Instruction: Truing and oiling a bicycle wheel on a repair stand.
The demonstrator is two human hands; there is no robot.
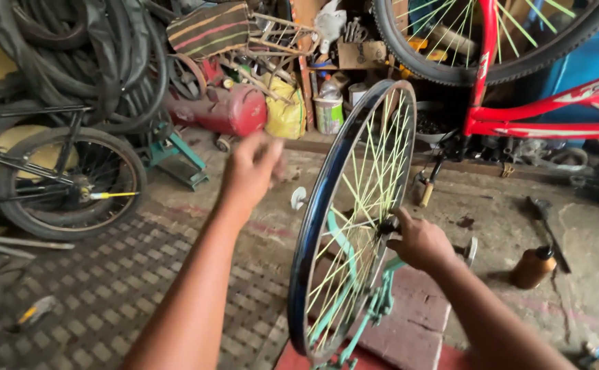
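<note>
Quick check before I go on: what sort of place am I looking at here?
Most likely a bicycle repair workshop. A bare spoked wheel sits in a green stand, old tyres hang piled on the left, and a red bicycle stands nearby.

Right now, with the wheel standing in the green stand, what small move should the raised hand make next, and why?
Probably bring the left hand down onto the dark blue rim of the bare spoked bicycle wheel. The right hand already pinches the hub at the axle, while the left hand hangs blurred in the air, apart from the rim. The wheel stands upright in the pale green metal stand, so a steadying grip seems sensible.
</note>
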